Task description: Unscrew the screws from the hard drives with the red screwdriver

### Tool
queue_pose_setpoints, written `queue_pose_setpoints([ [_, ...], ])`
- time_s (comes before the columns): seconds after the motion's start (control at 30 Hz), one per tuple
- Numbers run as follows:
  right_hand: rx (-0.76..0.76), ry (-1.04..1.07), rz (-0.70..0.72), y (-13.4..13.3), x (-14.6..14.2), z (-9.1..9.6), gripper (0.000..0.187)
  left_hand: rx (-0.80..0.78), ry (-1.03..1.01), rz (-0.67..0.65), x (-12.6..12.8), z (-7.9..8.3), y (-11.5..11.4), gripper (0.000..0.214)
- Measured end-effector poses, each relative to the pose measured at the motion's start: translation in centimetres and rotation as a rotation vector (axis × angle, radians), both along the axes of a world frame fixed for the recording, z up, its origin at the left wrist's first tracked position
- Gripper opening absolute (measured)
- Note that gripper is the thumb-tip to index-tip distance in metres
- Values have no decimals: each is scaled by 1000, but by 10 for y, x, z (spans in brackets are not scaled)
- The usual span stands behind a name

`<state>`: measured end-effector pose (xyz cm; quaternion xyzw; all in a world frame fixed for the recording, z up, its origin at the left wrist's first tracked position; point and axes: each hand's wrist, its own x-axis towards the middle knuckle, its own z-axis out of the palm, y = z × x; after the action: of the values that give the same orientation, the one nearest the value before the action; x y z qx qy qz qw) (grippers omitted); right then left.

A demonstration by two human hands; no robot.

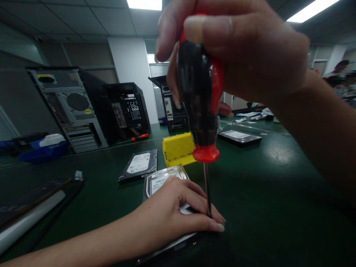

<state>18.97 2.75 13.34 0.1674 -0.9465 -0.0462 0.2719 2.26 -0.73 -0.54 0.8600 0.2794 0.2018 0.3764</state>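
My right hand is closed around the black and red handle of a screwdriver, held upright close to the camera. Its thin shaft runs down to the near right corner of a silver hard drive lying flat on the green table. My left hand lies on top of that drive with fingers flat, pressing it down; the fingertips touch the shaft's lower end. The tip itself is hidden behind my fingers.
A second hard drive and a yellow box lie just behind. A third drive is at the right. Open computer cases stand at the back, with a small red screwdriver. Dark flat panels lie at the left.
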Motion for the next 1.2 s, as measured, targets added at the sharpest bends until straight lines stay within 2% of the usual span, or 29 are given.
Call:
queue_pose_setpoints([
  [0.23,34,90,-1,2,-6,-5,59,20,3,-3,0,0,0,15],
  [0.37,-105,204,-69,3,-12,-8,56,34,41,44,-3,2,-4,17],
  [0.47,-202,228,-122,0,-16,-9,50,43,42,31,-7,6,-9,18],
  [0.63,-316,277,-219,-9,-24,-9,69,57,68,7,-17,15,-15,28],
  [0.73,-300,316,-214,-13,-28,-9,67,98,122,11,-21,19,-18,39],
  [0.83,-239,360,-191,-14,-30,-6,64,127,128,-4,-22,19,-19,38],
  [0.93,-261,337,-195,-12,-27,-3,60,147,125,-9,-22,16,-18,35],
  [1.07,-324,249,-235,-16,-21,1,41,160,137,-25,-21,14,-16,34],
  [1.13,-374,207,-289,-23,-20,2,42,161,123,-42,-21,14,-14,32],
  [1.2,-376,201,-337,-30,-19,3,50,169,109,-46,-22,13,-14,28],
])
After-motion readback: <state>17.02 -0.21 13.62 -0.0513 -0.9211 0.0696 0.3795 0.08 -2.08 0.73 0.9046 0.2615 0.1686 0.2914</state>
